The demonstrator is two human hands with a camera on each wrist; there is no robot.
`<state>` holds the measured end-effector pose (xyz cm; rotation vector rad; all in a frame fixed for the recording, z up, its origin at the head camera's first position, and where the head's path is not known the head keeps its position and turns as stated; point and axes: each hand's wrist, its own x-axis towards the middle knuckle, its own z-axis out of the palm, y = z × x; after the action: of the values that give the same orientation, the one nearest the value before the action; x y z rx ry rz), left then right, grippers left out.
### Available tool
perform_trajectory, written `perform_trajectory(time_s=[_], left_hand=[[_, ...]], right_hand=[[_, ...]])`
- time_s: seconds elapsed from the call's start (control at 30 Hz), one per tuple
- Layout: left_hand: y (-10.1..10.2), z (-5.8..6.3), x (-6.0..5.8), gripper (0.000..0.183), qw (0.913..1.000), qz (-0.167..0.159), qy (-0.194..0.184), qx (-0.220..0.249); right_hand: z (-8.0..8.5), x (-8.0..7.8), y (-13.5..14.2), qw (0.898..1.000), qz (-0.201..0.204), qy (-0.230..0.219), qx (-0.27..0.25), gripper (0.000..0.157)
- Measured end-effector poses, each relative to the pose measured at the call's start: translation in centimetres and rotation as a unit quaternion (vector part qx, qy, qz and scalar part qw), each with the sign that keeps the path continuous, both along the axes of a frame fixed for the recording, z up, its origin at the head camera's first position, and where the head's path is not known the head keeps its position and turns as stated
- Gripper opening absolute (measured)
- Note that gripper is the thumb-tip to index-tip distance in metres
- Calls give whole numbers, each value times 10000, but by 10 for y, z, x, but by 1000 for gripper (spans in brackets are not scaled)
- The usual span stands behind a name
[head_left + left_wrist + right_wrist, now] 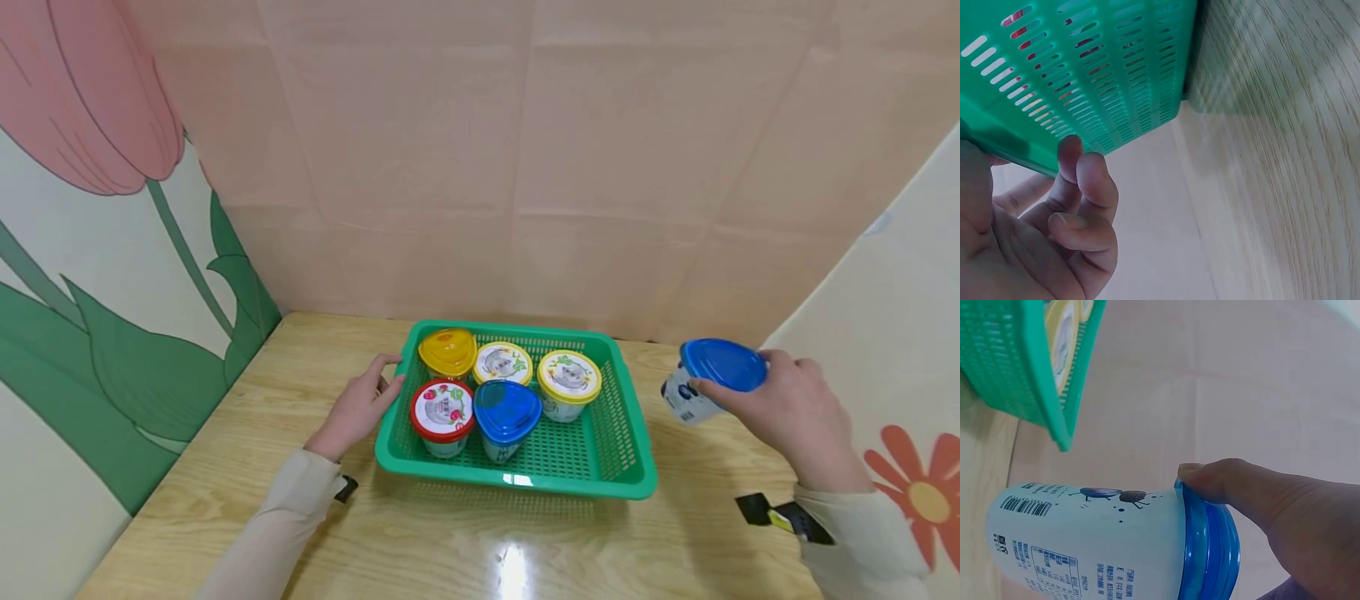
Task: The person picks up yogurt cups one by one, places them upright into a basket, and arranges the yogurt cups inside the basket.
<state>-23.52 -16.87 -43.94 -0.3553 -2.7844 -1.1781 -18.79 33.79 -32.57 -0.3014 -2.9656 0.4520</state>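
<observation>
My right hand (pixel 806 412) holds a white yogurt cup with a blue lid (pixel 723 365) by its lid, raised and tilted to the right of the green basket (pixel 517 481). In the right wrist view the thumb presses the lid's edge, and the printed cup body (pixel 1104 544) points left. My left hand (pixel 358 408) grips the basket's left rim, its lower fingers loosely bent beneath it in the left wrist view. Inside the basket stand a yellow-lidded cup (pixel 447 352), a red-rimmed cup (pixel 442 412), a blue-lidded cup (pixel 507 412) and two yellow-rimmed cups (pixel 570 377).
The basket rests on a light wooden table (pixel 480 542), close to the pinkish covering (pixel 480 167) at the back. Side panels with a painted tulip (pixel 112 100) and a red flower (pixel 928 500) stand at left and right.
</observation>
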Motion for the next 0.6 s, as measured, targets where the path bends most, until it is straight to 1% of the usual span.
perform_trajectory(time_s=[0.27, 0.6], left_hand=[[0, 0, 0, 40, 10000, 35, -58, 2], [1, 1, 1, 39, 10000, 42, -3, 12]], right_hand=[[9, 6, -11, 9993, 252, 255, -68, 117], [19, 13, -26, 9963, 704, 487, -90, 109]])
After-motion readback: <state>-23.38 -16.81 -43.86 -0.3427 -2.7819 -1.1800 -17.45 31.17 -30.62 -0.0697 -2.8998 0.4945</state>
